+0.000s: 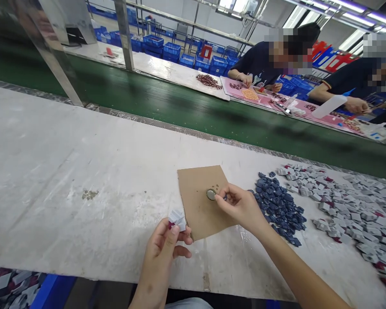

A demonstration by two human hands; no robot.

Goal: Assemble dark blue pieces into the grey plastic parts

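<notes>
My left hand (167, 244) pinches a small grey-and-maroon plastic part (177, 219) between thumb and fingers, held up just off the left edge of a cardboard sheet (202, 219). Over the sheet, my right hand (239, 204) has its fingers closed around a small dark blue piece (225, 198), mostly hidden by them. Its thumb tip is right at the rim of a bottle cap (211, 194), open side up with grey inside; I cannot tell whether they touch. A few tiny dark bits lie on the cardboard beside the cap.
To the right lie a heap of dark blue pieces (276, 206) and a wide spread of grey-and-maroon parts (350, 201). A blue bin (53, 292) of similar parts stands at bottom left. Beyond the table runs a green conveyor belt (148, 98); two people work across it.
</notes>
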